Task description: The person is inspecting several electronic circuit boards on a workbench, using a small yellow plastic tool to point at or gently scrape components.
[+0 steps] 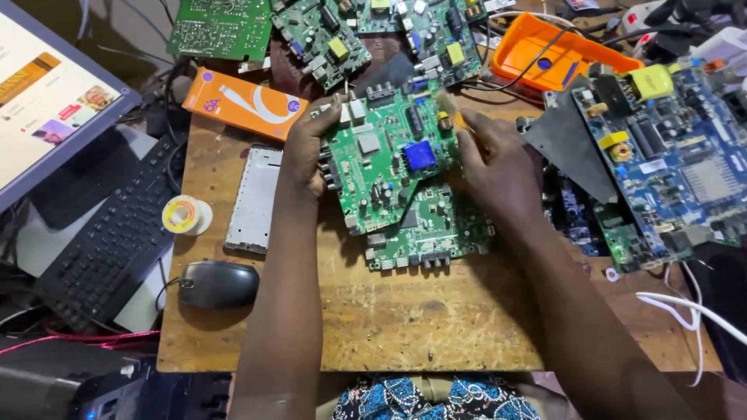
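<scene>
Both forearms reach over worn wooden worktop [389, 311]: left hand [303, 155] grips green circuit board [385, 159] edge, keep it steady while right hand [494, 167] pinches small brush [447, 105].

An electronics repair workshop: bare circuit boards [327, 35] crowd the back of the worn wooden tabletop [389, 311], with a solder spool [184, 215] and phone frame [254, 198] at its left.

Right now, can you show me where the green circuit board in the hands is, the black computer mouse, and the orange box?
Green circuit board [385, 155]: head view, middle of its top face.
Black computer mouse [219, 284]: head view, centre of its back.
Orange cardboard box [245, 103]: head view, middle of its top face.
</scene>
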